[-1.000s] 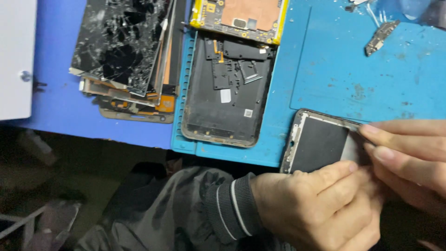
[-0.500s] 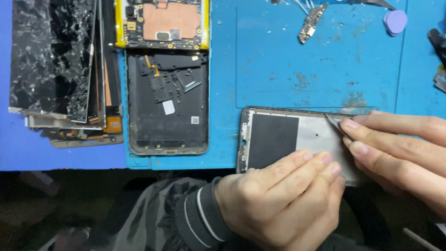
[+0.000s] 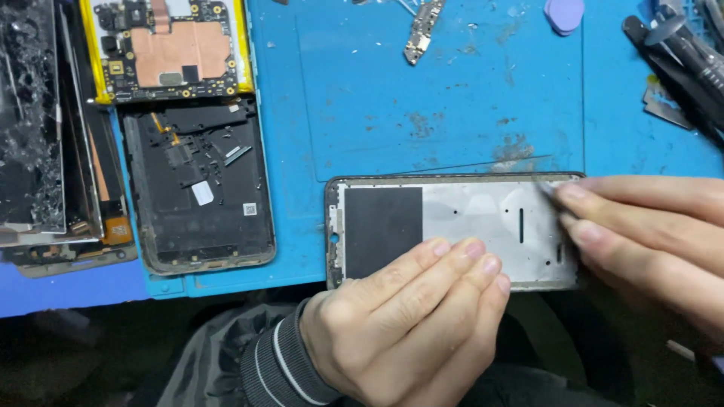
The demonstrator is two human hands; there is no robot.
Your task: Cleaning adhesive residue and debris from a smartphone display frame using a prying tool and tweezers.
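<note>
Fingers of the left hand (image 3: pixel 407 332) lie flat and pressed together across the lower edge of a phone frame (image 3: pixel 460 226), pinning it down rather than gripping it; the frame lies lengthwise at the near edge of the blue work mat (image 3: pixel 452 98), its left part covered by a black rectangular patch (image 3: pixel 382 232) and the rest bare silvery metal with a dark slot; the right hand (image 3: pixel 648 234) comes in from the right, its fingers pinched together at the frame's upper right corner, and they seem to hold a thin tool or strip there, though the blur makes it hard to tell what; to the left of the frame, well apart, a dark phone back housing (image 3: pixel 197 197) lies open-side up; just above it sits a circuit board on a yellow-edged battery (image 3: pixel 170 49); further left a stack of cracked screens (image 3: pixel 41 128) rests at the mat's edge; a small connector board (image 3: pixel 422 30) and a purple pick (image 3: pixel 564 13) lie near the far side; dark tools (image 3: pixel 679 53) lie at the upper right.
</note>
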